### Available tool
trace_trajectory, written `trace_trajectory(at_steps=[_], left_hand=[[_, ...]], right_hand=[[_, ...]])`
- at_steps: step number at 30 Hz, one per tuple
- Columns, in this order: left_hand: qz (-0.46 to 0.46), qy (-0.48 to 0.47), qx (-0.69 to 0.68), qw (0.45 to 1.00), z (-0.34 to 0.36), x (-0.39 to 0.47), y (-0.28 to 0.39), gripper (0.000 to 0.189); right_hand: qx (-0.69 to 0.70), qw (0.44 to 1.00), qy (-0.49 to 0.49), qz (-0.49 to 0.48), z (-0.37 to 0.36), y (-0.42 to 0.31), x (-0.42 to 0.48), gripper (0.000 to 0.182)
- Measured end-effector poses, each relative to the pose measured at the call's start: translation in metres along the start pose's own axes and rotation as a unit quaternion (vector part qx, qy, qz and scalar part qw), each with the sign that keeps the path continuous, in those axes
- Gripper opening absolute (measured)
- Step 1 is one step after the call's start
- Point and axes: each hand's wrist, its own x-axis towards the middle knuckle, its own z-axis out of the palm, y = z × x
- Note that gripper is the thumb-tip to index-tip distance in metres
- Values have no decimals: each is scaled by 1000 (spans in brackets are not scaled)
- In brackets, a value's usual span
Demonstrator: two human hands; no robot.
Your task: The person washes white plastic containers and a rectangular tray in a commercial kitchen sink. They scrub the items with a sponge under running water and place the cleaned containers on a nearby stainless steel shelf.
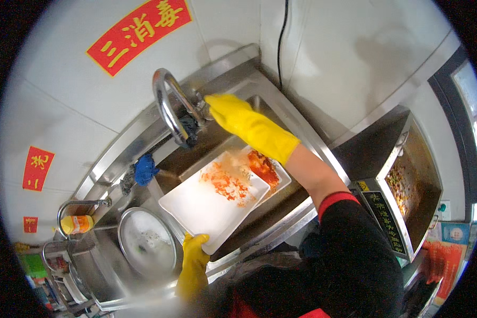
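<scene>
My left hand, in a yellow rubber glove, grips the near corner of a white rectangular tray, thumb on top. Orange-red food residue is smeared over the tray's far part. Under its right side, a second white tray holds red sauce and scraps. Both are over a stainless steel sink basin. My right hand, gloved alike, reaches across to the base of a curved chrome faucet. Its fingertips are at the valve; their grip is blurred and partly hidden.
In the left basin is a large round metal pan or lid. A blue scrubbing cloth and a dark scourer sit on the ledge. A yellow bottle lies by another faucet. On the right stands a steel bin with food waste.
</scene>
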Motion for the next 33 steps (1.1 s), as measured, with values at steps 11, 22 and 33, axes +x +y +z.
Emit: trace_trajectory(at_steps=[11,22,33], left_hand=[[38,67,-6,997,14,-37,20,65],[66,18,-17,998,45,-36,28,61],[107,28,-32,993,60,-40,27,66]], right_hand=[[-178,969,-170,13,51,-6,79,22],[-26,995,-46,82,42,18,26,28],[76,944,-308,96,88,-60,-135,59]])
